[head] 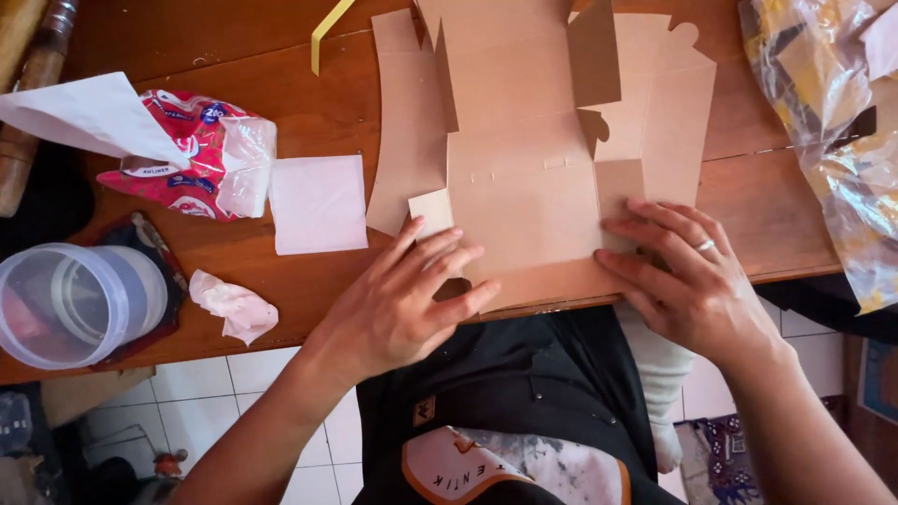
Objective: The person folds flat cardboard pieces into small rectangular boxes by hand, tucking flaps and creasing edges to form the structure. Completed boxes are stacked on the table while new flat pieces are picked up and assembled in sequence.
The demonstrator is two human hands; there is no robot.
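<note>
Cardboard box blank (524,187), brown and die-cut, lying flat and partly folded on the wooden table (309,112), near edge reaching the table's front edge, side flaps standing up toward the far end.

Starting at the far left: lying on its side at the table's corner, a clear plastic jar (70,304). Sitting behind it, a red-and-white tissue pack (192,154) with a white sheet (89,117) sticking out of its opening. Resting near the front edge, a crumpled tissue (234,307). Lying flat just beside the pack, a square white napkin (318,203), close to the blank's left flap but not clearly touching it. Poking in at the top edge, a yellow strip (325,30).

Pressing down on the blank's lower left part, left hand (402,299), fingers (440,266) spread and nearly flat, gripping nothing, fingertips lying by a small pale tab.

Pressing down on the blank's lower right corner, right hand (692,281), fingers (645,229) extended and slightly apart, grasping nothing, wearing a ring (705,245).

Crowding the far right of the table, crinkled clear plastic bags (832,140) with yellow print.
</note>
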